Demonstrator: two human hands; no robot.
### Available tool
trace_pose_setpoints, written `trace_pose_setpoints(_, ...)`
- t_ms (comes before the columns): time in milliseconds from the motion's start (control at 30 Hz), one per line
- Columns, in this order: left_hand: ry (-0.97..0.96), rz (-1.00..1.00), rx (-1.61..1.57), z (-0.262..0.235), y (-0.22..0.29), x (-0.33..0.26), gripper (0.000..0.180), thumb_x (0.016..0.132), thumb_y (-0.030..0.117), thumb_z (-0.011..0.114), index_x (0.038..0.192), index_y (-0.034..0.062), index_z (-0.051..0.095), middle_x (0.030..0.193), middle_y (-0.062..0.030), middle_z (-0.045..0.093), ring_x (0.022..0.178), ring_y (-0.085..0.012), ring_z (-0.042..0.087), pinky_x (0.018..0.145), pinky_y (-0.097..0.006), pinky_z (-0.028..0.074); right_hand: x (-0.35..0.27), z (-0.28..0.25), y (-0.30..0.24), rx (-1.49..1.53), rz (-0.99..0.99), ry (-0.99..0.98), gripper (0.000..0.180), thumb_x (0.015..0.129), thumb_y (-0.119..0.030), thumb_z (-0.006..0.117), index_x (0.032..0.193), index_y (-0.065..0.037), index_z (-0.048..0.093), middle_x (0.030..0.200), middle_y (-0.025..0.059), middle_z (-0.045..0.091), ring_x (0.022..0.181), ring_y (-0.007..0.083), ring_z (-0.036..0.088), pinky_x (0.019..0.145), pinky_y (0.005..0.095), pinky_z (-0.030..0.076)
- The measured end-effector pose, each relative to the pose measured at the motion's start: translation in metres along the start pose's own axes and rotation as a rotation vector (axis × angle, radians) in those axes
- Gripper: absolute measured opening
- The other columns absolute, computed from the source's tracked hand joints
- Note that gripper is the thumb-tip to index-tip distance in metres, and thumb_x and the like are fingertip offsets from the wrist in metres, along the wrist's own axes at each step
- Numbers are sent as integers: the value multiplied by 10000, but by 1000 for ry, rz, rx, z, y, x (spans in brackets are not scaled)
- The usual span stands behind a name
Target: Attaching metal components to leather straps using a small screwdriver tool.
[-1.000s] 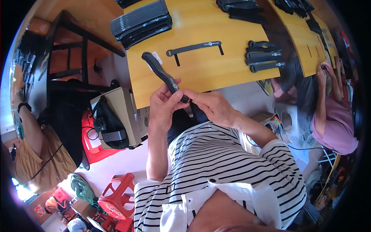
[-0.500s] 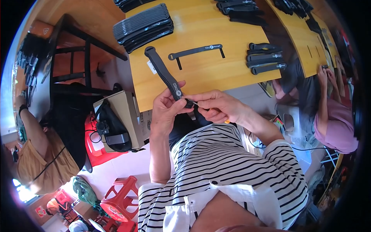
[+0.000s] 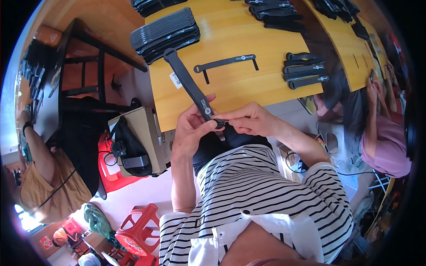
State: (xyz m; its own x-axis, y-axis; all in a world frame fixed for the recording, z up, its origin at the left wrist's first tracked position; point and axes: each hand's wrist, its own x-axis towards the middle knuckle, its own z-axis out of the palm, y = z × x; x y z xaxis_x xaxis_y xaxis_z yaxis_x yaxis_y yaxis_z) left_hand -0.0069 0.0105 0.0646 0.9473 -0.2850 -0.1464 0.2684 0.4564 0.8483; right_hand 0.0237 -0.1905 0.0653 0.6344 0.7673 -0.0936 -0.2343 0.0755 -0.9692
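Strap, long black flat plastic point(image 3: 191, 86), held at near end over near edge of yellow wooden bench point(image 3: 230, 88). Left hand point(image 3: 191, 131) wrapped around it; right hand point(image 3: 248, 119) pinching tip. Best: steady grip, small precise finger work.

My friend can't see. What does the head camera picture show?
Two hands hold a long black strap over a yellow wooden table: the left hand grips it, the right hand pinches its near end. More black straps lie stacked on the table.
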Motion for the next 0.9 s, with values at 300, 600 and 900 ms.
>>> trace_pose_setpoints(300, 32, -42, -11, -4, 2, -1, 614, 686, 52, 698, 1223, -77, 430, 865, -82, 582, 759, -164, 618, 712, -303, 554, 0, 4, 7, 516, 262, -57, 363, 922, -85, 438, 1284, -86, 462, 560, -59, 350, 441, 5, 262, 373, 156, 191)
trace_pose_setpoints(600, 141, -122, 3, -6, 1, -3, 524, 698, -5, 624, 1189, -82, 457, 823, -85, 601, 714, -174, 632, 705, -299, 555, 3, 5, -2, -346, -180, 308, 201, 808, -102, 602, 997, -36, 593, 552, -19, 433, 484, 62, 397, 465, 221, 306)
trace_pose_setpoints(900, -64, -214, 39, 1, 8, -5, 512, 718, -27, 605, 1205, -72, 453, 883, -83, 610, 786, -158, 618, 689, -278, 542, 9, 2, -15, -655, -234, -85, 126, 770, -160, 615, 728, -55, 559, 533, 69, 498, 458, 227, 468, 458, 325, 349)
